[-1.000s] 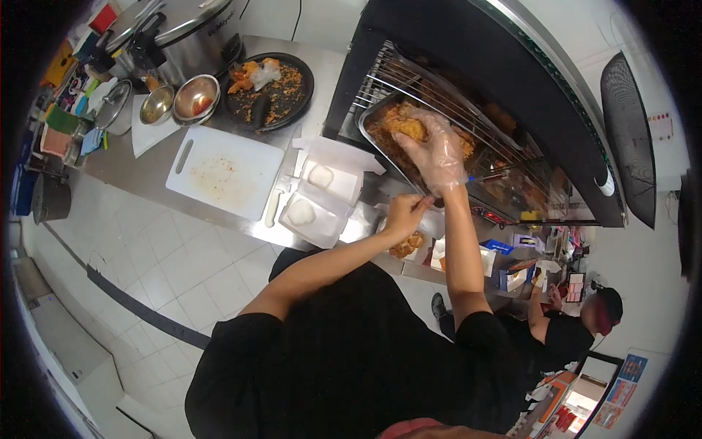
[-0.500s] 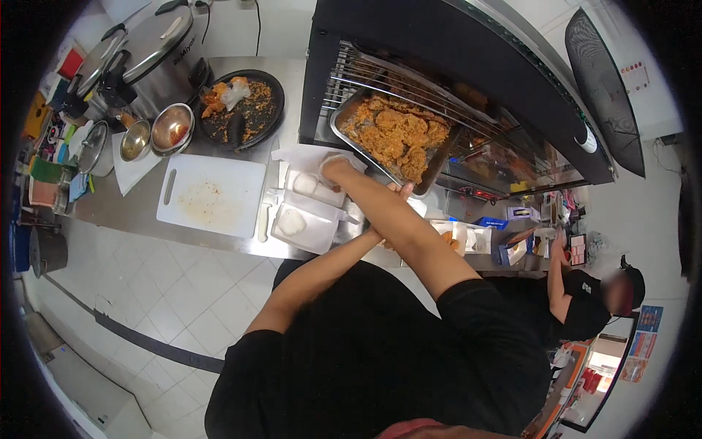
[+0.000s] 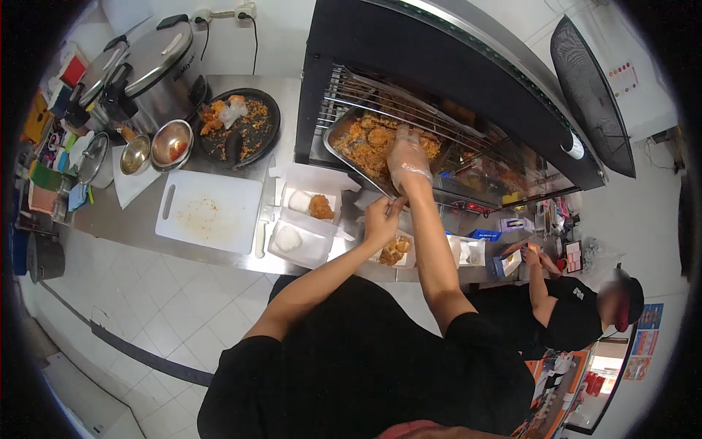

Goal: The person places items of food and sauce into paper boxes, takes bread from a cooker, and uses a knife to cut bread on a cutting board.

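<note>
My right hand (image 3: pixel 408 159), in a clear plastic glove, reaches into the metal tray (image 3: pixel 342 152). Its fingers stretch forward over the breaded fried chicken (image 3: pixel 365 146), and nothing shows lifted in them. My bare left hand (image 3: pixel 385 219) is closed on the tray's near edge. The tray sits partly inside a black warming cabinet (image 3: pixel 417 44), under a wire rack. Below it on the counter, an open white takeaway box (image 3: pixel 311 245) holds pale round portions, like wrapped rice, and a fried chicken piece (image 3: pixel 320 207). Another box with chicken (image 3: pixel 395 251) stands beside my left forearm.
Left on the counter are a white cutting board (image 3: pixel 208 212), a white-handled knife (image 3: pixel 260 238), a black pan with crumbs (image 3: pixel 256 139), metal bowls (image 3: pixel 172 143) and large steel pots (image 3: pixel 157 77). A co-worker (image 3: pixel 570 311) handles a box at the right.
My right hand has moved from the takeaway box up into the tray, uncrossing my arms. A fried chicken piece now shows in that box. My left hand stays at the tray's edge.
</note>
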### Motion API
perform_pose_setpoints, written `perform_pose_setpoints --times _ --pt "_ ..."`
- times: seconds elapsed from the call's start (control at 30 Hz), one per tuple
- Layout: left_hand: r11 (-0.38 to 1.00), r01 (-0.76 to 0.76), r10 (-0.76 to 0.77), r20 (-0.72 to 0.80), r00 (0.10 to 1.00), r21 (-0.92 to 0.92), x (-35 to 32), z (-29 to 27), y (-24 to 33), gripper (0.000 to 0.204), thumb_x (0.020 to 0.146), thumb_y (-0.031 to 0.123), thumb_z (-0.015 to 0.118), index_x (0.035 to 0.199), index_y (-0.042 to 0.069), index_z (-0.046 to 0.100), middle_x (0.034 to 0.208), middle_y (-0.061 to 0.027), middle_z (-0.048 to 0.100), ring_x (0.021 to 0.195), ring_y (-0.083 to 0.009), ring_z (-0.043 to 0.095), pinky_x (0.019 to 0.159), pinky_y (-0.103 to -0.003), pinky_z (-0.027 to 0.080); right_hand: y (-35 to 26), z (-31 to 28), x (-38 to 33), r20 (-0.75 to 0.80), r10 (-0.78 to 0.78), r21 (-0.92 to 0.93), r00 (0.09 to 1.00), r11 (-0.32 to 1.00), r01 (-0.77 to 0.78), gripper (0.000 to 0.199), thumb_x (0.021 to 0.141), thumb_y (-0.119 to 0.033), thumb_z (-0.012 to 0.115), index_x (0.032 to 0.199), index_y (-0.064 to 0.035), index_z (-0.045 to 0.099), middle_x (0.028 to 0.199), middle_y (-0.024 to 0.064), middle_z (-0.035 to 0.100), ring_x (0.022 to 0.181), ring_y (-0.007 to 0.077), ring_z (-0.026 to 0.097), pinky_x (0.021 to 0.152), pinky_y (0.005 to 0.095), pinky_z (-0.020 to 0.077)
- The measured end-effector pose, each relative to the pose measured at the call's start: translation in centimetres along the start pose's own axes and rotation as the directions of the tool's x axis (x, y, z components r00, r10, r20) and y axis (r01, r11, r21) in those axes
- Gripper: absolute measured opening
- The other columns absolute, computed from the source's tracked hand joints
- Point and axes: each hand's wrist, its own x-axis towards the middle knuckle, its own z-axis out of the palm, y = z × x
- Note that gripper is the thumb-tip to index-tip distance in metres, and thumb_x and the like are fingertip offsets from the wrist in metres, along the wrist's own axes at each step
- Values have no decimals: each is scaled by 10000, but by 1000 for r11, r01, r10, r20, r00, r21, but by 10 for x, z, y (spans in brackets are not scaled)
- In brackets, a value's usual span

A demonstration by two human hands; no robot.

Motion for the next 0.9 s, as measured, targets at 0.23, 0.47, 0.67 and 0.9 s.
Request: perform_pose_setpoints --times 0.23,0.47,0.67,0.9 --pt "994 53 -60 68 996 100 3 -20 23 377 1007 274 691 751 7 622 604 33 545 559 -39 415 489 -281 304 1 -13 27 187 84 195 979 973 -121 451 865 -229 736 1256 -21 651 1295 269 637 1209 427 622 1035 468 514" --pt "994 102 -105 58 993 49 6 -29 39 393 1014 294 682 731 29 614 605 43 539 563 -36 430 495 -274 319 20 -3 6 -104 94 417 990 908 -42 380 821 -213 819 1112 -5 692 1000 228 734 941 357 723 848 429 552" --pt "992 108 -115 114 987 65 5 -30 44 359 1021 290 674 790 16 651 676 5 641 621 -39 526 532 -272 394 85 20 2 -47 234 763 971 636 -116 365 823 -172 841 1075 34 676 961 158 738 846 199 693 786 339 549" --pt "998 61 -61 -12 998 11 19 -32 29 416 987 293 721 708 18 581 578 28 476 566 -41 375 492 -290 281 91 -40 -30 150 292 950 945 224 -219 334 887 -71 791 1125 76 609 1036 173 710 923 212 709 819 297 615"
